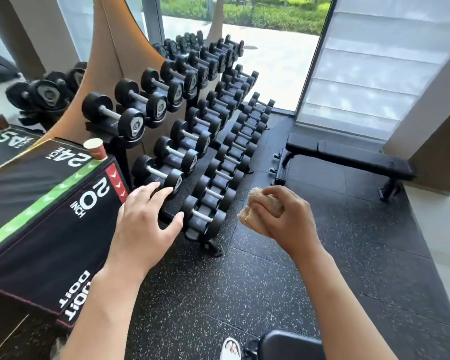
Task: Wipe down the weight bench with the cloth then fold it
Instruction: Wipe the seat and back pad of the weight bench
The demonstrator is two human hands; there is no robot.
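Containers: I see one paper cup [95,149] standing upright on the near corner of the black box [50,203] marked 20 and 24 inch; what it holds I cannot tell. A second cup shows only as a reflection in the mirror [63,27] at left.

Surface and room: black speckled rubber floor [244,294]; a window behind the rack gives onto pale paving and greenery; white blinds [361,74] at right.

Count: one dumbbell rack [198,131] with three tiers of dumbbells — too many to count surely. One weight bench [348,158], flat, well apart from my hands, near the blinds. One cloth [252,209], tan, bunched.

Hands: my right hand [286,219] has its fingers curled around the cloth, gripping it in the air — nowhere near the bench. My left hand [143,219] is spread, fingers straight, holding nothing, in front of the rack's near end.
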